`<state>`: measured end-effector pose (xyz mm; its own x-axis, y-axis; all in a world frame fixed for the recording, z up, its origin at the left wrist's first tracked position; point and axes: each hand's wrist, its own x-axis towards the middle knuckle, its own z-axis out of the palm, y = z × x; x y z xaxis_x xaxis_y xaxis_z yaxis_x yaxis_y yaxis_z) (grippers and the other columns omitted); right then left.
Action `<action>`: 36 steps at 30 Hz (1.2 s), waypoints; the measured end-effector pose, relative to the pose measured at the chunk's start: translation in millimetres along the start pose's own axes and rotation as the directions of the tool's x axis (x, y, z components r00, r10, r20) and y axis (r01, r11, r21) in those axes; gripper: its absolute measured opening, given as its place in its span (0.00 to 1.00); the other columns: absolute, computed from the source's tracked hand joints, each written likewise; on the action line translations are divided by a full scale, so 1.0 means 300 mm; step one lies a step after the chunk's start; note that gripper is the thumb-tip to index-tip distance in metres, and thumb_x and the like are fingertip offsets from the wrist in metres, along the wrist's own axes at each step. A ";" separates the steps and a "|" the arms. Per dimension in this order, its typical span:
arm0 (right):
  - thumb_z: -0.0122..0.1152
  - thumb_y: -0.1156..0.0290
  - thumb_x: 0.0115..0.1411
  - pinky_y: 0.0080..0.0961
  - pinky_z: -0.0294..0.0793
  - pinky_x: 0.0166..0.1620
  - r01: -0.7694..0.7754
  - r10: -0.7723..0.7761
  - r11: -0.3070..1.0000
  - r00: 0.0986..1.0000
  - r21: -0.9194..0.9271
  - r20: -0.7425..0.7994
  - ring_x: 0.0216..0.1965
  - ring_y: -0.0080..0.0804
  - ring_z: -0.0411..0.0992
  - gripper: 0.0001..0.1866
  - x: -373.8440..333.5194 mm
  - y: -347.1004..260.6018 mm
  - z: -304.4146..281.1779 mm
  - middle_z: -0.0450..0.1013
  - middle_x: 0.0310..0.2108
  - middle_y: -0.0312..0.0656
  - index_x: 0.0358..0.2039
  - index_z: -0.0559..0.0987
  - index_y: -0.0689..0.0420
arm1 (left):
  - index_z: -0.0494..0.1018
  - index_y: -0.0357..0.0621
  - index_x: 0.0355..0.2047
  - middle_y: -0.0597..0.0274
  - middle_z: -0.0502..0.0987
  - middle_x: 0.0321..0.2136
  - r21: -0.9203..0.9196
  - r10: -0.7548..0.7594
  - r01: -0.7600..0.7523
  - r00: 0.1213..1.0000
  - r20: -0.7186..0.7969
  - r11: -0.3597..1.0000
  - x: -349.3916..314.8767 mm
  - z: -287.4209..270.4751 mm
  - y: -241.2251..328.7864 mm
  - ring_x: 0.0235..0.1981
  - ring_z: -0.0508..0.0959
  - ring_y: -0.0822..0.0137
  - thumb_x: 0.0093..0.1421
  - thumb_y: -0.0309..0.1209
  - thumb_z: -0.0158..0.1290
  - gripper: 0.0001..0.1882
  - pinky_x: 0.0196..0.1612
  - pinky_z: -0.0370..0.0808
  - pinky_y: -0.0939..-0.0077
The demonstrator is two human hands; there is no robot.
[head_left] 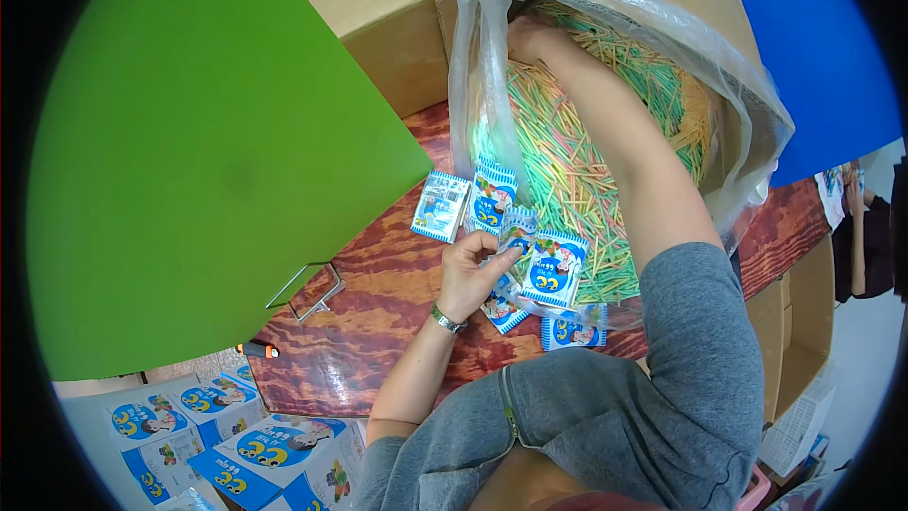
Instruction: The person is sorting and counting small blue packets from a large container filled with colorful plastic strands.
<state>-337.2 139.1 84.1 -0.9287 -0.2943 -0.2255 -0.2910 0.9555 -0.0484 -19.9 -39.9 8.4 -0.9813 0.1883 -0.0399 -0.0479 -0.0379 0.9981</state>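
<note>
Blue-white packets [554, 270] around left hand [465, 274]

Sticks [567, 170] are showing green, yellow, orange and pink; beside them, packets [556, 270] are wearing blue and white with striped ends; left of the sticks, a board [218, 151] is showing plain green, while the table [350, 350] is swirling reddish and dark brown

Right hand [530, 40] in bag [466, 66] of sticks [566, 166] (left hand [467, 274] by packets [555, 270])
</note>
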 end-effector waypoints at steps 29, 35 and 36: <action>0.30 0.61 0.69 0.37 0.50 0.69 0.174 -0.184 0.965 0.982 -0.198 -0.031 0.68 0.43 0.51 0.25 -0.052 0.125 0.014 0.60 0.63 0.49 0.56 0.68 0.62 | 0.75 0.39 0.27 0.72 0.76 0.25 0.128 0.066 -0.062 0.998 -0.024 0.990 -0.029 0.036 0.018 0.27 0.71 0.83 0.55 0.28 0.65 0.09 0.30 0.70 0.84; 0.38 0.61 0.69 0.35 0.71 0.50 0.211 -0.205 0.912 0.977 0.350 -0.054 0.47 0.41 0.72 0.18 -0.450 0.120 -0.067 0.73 0.45 0.48 0.43 0.71 0.62 | 0.76 0.37 0.41 0.67 0.79 0.36 -0.214 -0.009 -0.003 0.999 -0.052 0.977 0.021 0.067 0.109 0.36 0.77 0.77 0.58 0.25 0.60 0.11 0.38 0.75 0.81; 0.43 0.65 0.70 0.29 0.75 0.43 0.207 -0.269 0.793 0.963 0.573 0.023 0.40 0.36 0.75 0.13 -0.502 0.143 -0.048 0.74 0.37 0.44 0.42 0.71 0.61 | 0.75 0.38 0.41 0.67 0.79 0.34 -0.311 0.009 -0.035 0.996 -0.086 0.950 0.044 0.097 0.169 0.34 0.77 0.78 0.59 0.25 0.60 0.11 0.38 0.75 0.83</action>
<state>-213.0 224.1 130.0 -0.8109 -0.5395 -0.2265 -0.2917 0.7083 -0.6429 -29.8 -10.7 59.9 -0.9941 0.1030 -0.0350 -0.0689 -0.3478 0.9350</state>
